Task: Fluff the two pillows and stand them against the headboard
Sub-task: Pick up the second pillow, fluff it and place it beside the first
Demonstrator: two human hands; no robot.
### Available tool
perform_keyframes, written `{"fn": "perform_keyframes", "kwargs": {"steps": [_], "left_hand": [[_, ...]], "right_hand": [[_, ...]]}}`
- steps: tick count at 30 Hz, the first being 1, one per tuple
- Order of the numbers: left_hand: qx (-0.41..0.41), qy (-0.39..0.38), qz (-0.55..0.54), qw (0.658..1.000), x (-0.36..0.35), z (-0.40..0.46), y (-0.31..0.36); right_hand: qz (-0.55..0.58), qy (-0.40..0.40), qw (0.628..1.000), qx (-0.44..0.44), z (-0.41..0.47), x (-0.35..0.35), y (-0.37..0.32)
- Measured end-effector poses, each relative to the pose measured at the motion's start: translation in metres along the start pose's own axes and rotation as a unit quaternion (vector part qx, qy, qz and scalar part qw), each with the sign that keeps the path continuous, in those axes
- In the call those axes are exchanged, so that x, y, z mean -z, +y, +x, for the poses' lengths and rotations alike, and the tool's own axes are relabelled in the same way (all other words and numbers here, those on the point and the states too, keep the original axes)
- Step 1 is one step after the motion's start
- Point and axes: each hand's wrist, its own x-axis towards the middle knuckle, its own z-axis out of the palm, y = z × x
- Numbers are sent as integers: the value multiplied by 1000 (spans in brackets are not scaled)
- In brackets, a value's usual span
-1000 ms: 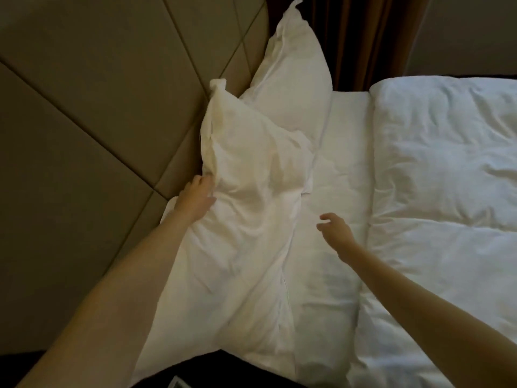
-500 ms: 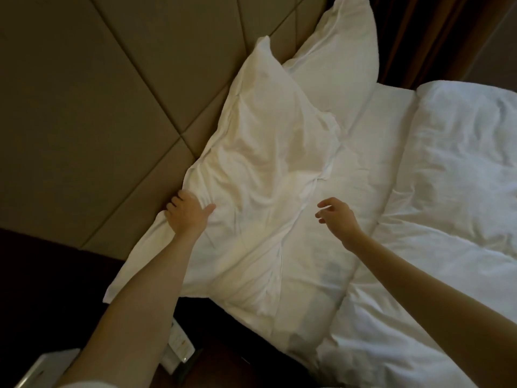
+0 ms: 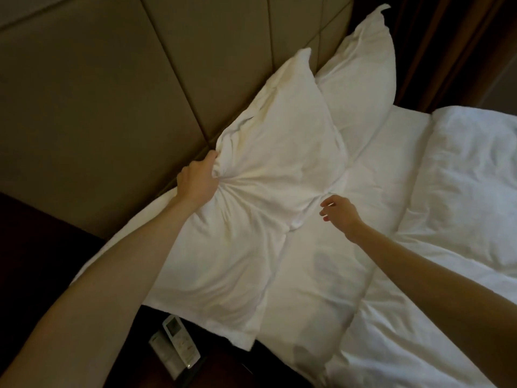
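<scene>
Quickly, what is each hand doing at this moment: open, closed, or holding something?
Left hand: closed, gripping a bunch of the near pillow.
Right hand: open, fingers loosely spread, holding nothing, beside the pillow's edge.

The left hand's (image 3: 198, 179) fingertips are buried in the bunched cloth of the near pillow (image 3: 265, 175), which also covers the lower part of the far pillow (image 3: 361, 79) behind it. The duvet (image 3: 461, 191) runs off the right edge. Below the bed, 2 remotes (image 3: 176, 344) lie in shadow, their buttons and screens too small to read.
</scene>
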Motion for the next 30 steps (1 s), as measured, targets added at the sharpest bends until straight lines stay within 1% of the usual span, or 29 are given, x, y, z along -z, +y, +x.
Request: {"fn": "perform_keyframes", "kwargs": {"steps": [3, 7, 9, 13, 15, 17, 19, 22, 25, 27, 30], "left_hand": [[-3, -52, 43, 998, 13, 1, -11], [67, -171, 31, 982, -8, -19, -22], [103, -203, 32, 973, -20, -31, -23], [127, -164, 87, 974, -26, -31, -18], [148, -202, 69, 966, -27, -31, -11], [148, -243, 55, 957, -30, -38, -3], [128, -245, 57, 959, -28, -38, 2], [125, -220, 1, 967, -10, -14, 1], [130, -211, -62, 967, 4, 8, -7], [124, -216, -47, 967, 2, 7, -13], [138, -246, 2, 959, -13, -11, -23]], "right_hand": [[5, 3, 1000, 5, 4, -5, -11], [-13, 0, 1000, 0, 5, -15, -8], [-26, 0, 1000, 2, 4, -18, -6], [-39, 7, 999, 0, 7, -18, -4], [-33, 12, 999, -3, 10, -18, -5], [-21, 9, 1000, -6, 12, -22, -7], [-11, 0, 1000, -6, 13, -29, -8], [-14, -8, 1000, -4, 11, -35, -5], [-12, -12, 1000, -1, 10, -37, -2], [-13, -14, 1000, -1, 10, -37, 2], [-19, -13, 1000, -8, 11, -35, 11]]}}
